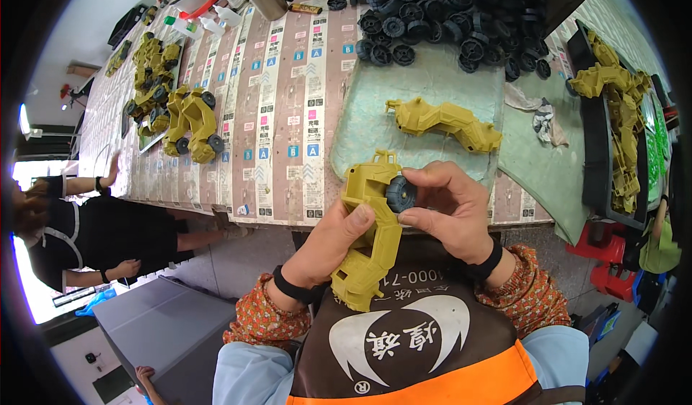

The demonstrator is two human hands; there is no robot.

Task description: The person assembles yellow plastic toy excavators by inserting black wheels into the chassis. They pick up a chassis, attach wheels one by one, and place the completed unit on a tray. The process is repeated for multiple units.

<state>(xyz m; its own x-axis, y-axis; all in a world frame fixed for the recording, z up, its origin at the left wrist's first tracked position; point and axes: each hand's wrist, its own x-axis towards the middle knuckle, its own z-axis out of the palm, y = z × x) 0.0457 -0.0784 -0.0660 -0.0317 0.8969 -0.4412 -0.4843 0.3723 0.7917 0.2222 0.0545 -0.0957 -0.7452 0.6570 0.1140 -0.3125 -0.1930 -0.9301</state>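
My left hand (335, 236) is wrapped round a yellow-green plastic toy vehicle body (366, 254), held above my apron at the table's front edge. Between thumb and fingers, my right hand (455, 210) grips a dark grey toy wheel (401, 194) against the upper right side of that body. Whether the wheel is seated on an axle cannot be made out. Just beyond my hands, a second yellow-green vehicle body (447, 125) without wheels lies on the pale green mat (346, 142).
Many dark wheels (432, 23) are heaped at the back of the mat. Bodies with wheels (191, 124) stand at the left. On the right, a black crate (587, 138) holds more bodies beside a crumpled rag (549, 124). Another person (94, 221) stands at the table's left side.
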